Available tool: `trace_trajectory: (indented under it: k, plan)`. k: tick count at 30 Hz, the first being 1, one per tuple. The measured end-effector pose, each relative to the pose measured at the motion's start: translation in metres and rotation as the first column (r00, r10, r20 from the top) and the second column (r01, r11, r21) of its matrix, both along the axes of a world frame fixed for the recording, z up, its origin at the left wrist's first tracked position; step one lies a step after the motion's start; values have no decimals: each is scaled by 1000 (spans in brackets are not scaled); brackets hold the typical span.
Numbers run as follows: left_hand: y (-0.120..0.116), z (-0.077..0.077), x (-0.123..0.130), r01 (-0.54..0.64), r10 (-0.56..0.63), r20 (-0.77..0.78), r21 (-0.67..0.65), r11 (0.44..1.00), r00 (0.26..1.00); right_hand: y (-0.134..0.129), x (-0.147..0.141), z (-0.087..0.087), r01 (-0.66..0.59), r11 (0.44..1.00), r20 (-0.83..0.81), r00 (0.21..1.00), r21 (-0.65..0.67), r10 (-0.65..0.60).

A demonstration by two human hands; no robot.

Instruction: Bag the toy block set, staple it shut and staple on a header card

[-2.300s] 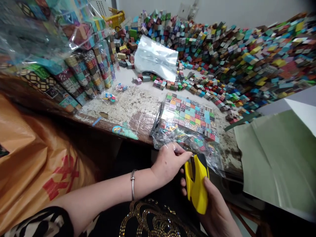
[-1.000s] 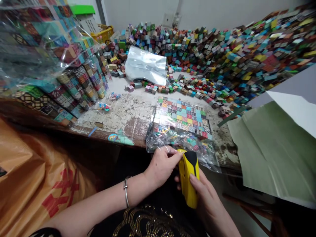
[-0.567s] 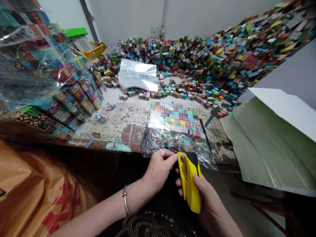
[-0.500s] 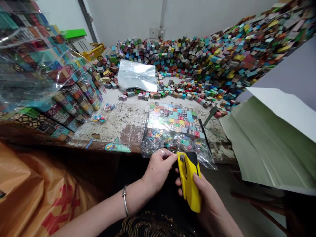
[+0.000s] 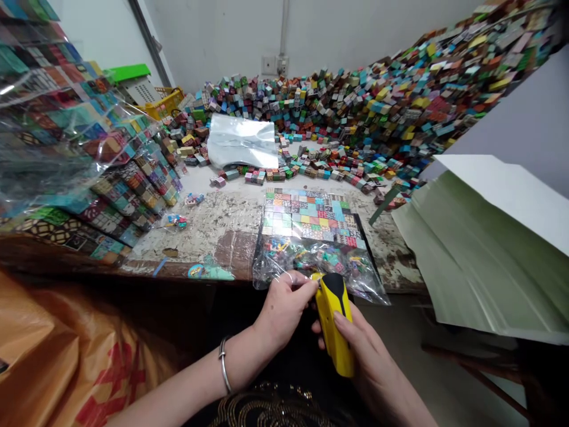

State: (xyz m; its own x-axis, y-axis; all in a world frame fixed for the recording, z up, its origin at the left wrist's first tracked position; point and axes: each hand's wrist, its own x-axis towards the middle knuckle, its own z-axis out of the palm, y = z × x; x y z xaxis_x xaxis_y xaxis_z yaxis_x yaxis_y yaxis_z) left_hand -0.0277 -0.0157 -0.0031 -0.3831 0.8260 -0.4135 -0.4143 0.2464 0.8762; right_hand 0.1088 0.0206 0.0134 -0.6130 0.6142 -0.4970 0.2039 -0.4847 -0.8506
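A clear plastic bag [image 5: 306, 225] lies at the table's front edge, with rows of printed blocks in its far part and small colourful toy pieces in its near part. My left hand [image 5: 282, 308] pinches the near edge of this bag between thumb and fingers. Wrapped round a yellow and black stapler [image 5: 335, 326], my right hand [image 5: 364, 344] has its thumb along the tool's side. The stapler's head is at the bag's edge, touching or nearly touching my left fingertips. Whether its jaws are closed on the plastic is hidden.
Loose printed blocks [image 5: 311, 107] are heaped along the back and right. A stack of bagged blocks [image 5: 133, 184] stands at left. A silvery plastic sheet [image 5: 242, 142] lies at the back, small toy packets [image 5: 176, 220] at left, and a greenish-white sheet [image 5: 480, 255] juts in from the right.
The stapler has turned in my right hand's grip, so its black top now faces me more, and its head has moved slightly left. My left hand keeps its pinch.
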Motion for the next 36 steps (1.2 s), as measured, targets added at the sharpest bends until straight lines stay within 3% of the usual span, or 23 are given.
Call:
trace_trajectory:
  k: [5, 10, 15, 22, 28, 36]
  plan:
    - [0, -3, -1, -23, 26, -59, 59, 998, 998, 1, -2, -7, -18, 987, 28, 1000, 161, 13]
    - [0, -1, -1, -10, 13, -33, 85, 996, 999, 1, -1, -18, -100, 894, 138, 989, 436, 44]
    - [0, -1, 1, -59, 59, 23, 19, 998, 998, 0, -2, -19, -136, 828, 190, 981, 544, 37]
    - [-3, -14, -1, -3, 4, -18, 70, 998, 1000, 2, -8, -15, -48, 885, 108, 994, 463, -3]
    - [-4, -15, -3, 51, -50, -35, 34, 998, 998, 4, -12, -20, 84, 927, 41, 993, 367, -106]
    - [-3, -15, -4, 87, -85, -95, 16, 996, 992, 7, -3, -17, 91, 963, -104, 992, 254, -67]
